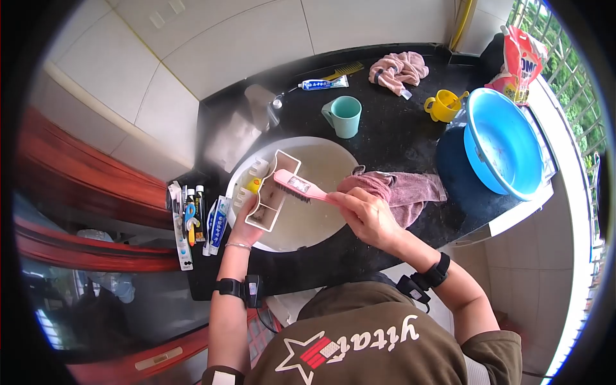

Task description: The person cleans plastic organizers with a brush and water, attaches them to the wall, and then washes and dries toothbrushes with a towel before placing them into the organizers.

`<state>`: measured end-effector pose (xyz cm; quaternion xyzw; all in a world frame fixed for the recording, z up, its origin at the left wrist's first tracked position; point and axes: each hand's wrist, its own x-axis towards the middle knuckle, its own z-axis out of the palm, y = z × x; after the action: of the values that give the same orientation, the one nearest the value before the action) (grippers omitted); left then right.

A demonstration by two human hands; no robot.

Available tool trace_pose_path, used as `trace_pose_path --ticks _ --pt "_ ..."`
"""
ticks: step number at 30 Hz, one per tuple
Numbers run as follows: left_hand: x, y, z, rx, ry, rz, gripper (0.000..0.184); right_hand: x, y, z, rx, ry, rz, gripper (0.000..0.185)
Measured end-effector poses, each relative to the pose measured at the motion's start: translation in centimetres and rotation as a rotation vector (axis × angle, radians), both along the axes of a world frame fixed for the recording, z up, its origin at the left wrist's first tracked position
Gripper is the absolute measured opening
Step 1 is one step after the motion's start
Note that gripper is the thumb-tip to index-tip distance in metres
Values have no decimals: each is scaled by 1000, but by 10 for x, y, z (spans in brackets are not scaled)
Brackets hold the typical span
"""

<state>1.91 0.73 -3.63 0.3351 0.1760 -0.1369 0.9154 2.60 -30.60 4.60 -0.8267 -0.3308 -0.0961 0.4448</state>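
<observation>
My left hand (246, 223) grips a white plastic toothbrush holder (272, 206), tilted over the white sink basin (312, 237), its compartments facing up. A yellow patch shows on the holder's side. My right hand (367, 215) is closed around the handle of a pink scrub brush (299, 186). The dark bristles point down at the holder; whether they touch it I cannot tell. Cloudy water fills the basin below. Beside my right hand, a pink towel (410, 192) lies over the basin's edge and onto the black counter.
A green mug (346, 117), a yellow cup (443, 106) and a toothpaste tube (324, 83) stand or lie behind the basin. A crumpled pink cloth (399, 69) is at the back. To the right is a blue basin (504, 144); on the left, several tubes and toothbrush packs (192, 221).
</observation>
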Motion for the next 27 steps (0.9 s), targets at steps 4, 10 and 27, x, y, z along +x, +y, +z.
trace_pose_path --ticks 4,10,27 --pt "-2 6 6 -16 -40 -45 39 -5 -8 4 11 23 4 26" --pt "1 6 8 92 -23 -30 39 -5 -10 35 -164 -199 15 28" --pt "5 -8 27 601 -78 10 38 41 56 49 -803 -214 410 13"
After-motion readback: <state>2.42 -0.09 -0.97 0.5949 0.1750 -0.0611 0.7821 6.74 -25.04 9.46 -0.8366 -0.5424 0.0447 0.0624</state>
